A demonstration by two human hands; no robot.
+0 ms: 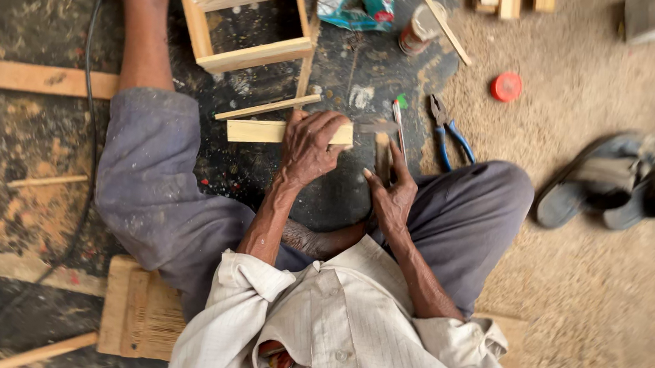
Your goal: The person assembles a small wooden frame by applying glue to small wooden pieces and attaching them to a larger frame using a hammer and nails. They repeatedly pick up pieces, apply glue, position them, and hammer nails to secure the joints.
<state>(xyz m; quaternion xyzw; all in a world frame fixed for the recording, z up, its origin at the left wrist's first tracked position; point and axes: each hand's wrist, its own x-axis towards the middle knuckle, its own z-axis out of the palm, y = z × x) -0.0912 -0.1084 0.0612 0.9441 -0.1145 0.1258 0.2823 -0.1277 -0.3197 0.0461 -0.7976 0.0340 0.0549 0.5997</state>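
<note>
Left hand: we see our left hand (311,147) pressed down on a pale wooden block (259,131), fingers curled over its right end, holding it flat against the floor.
Right hand: our right hand (391,195) is closed around a thin pencil-like tool (400,128), thumb and fingers pinching its lower part, the tip pointing away from us.
Wooden block: it lies crosswise on the dark floor (35,136) just ahead of our crossed legs, its left half bare, its right end under the left hand.
Small upright piece: a short wood offcut (382,153) stands just right of the block's end, between the two hands; we cannot tell whether it touches the block.
Thin strip: a slim wooden strip (268,107) lies slanted just beyond the block, apart from it.
Frame: an open wooden frame (245,21) sits farther out, beyond the strip.
Pliers: blue-handled pliers (446,132) lie on the floor right of the tool, near our right knee.
Red lid: a round red lid (506,86) rests on the sawdust, well right of the pliers.
Can: a small can (420,29) lies tipped near a crumpled green packet (356,2) at the top.
Sandals: a pair of sandals (615,183), blurred, sits at the far right.
Cable: a black cable (89,116) runs down the left side of the floor.
</note>
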